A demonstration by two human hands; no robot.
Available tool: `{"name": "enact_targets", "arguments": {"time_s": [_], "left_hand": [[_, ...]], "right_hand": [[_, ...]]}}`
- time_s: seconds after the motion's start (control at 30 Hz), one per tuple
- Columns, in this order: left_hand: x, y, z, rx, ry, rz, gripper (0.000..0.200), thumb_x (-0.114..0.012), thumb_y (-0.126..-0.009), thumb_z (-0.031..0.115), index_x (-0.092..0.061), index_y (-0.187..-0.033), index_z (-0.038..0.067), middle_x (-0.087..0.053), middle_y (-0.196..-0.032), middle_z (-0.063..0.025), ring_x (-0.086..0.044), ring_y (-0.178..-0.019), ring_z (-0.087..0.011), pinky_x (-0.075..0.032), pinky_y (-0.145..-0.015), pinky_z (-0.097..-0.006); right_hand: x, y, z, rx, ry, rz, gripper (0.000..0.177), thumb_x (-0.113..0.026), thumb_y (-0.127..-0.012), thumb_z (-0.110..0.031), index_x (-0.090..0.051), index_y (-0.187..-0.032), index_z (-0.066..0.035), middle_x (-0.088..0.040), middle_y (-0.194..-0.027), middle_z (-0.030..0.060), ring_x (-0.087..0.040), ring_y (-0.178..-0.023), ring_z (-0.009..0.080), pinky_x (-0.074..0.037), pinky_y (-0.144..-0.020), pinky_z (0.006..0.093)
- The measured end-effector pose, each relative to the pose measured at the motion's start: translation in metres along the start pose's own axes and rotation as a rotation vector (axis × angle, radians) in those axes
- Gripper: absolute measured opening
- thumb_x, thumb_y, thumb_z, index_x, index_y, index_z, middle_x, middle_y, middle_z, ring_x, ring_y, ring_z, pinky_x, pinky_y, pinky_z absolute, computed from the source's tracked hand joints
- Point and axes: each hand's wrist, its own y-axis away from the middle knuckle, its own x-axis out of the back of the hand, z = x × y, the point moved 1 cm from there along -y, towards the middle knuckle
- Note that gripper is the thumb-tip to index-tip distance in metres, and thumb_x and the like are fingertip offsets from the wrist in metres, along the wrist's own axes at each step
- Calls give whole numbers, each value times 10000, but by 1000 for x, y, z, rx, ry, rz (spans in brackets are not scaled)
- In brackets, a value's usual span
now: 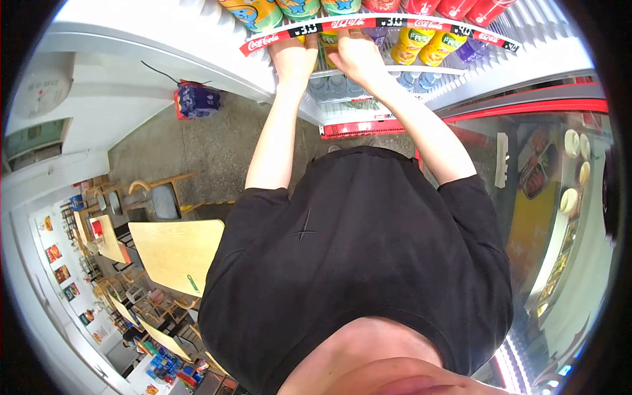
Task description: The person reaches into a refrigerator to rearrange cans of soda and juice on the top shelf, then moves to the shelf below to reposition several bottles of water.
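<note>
Both of my arms reach into an open drinks fridge, under a red price strip (329, 26). My left hand (294, 59) is at the left end of the second shelf, close to a bit of yellow bottle, and the strip hides most of its fingers. Just right of it, my right hand (361, 56) has its thumb beside a yellow-labelled bottle (329, 45). Its other fingers go out of sight behind the strip, so any grip is hidden. Two yellow juice bottles (413, 45) and a purple bottle (471, 50) stand further right on this shelf.
Orange-and-green bottles (253, 13) and red bottles (454, 9) fill the top shelf. Water bottles (337, 85) stand lower down. The fridge's glass door (487, 145) is open on my right. A purple pack (197, 100) lies on the floor; a wooden table (178, 253) is behind me.
</note>
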Motion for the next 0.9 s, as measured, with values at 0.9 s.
{"name": "enact_targets", "arguments": {"time_s": [0.9], "left_hand": [[2,0,1,-5,-10,-2,376,-754,-860,215,-667,-1148,-11,-691,-1096,-252,-645,-1020,-472,-505,-921,-525]], "right_hand": [[2,1,-1,34,-13,36,501,-775,-795,-161,-543,-1182,57,-655,-1055,277,-672,-1017,424,-582,-844,490]]}}
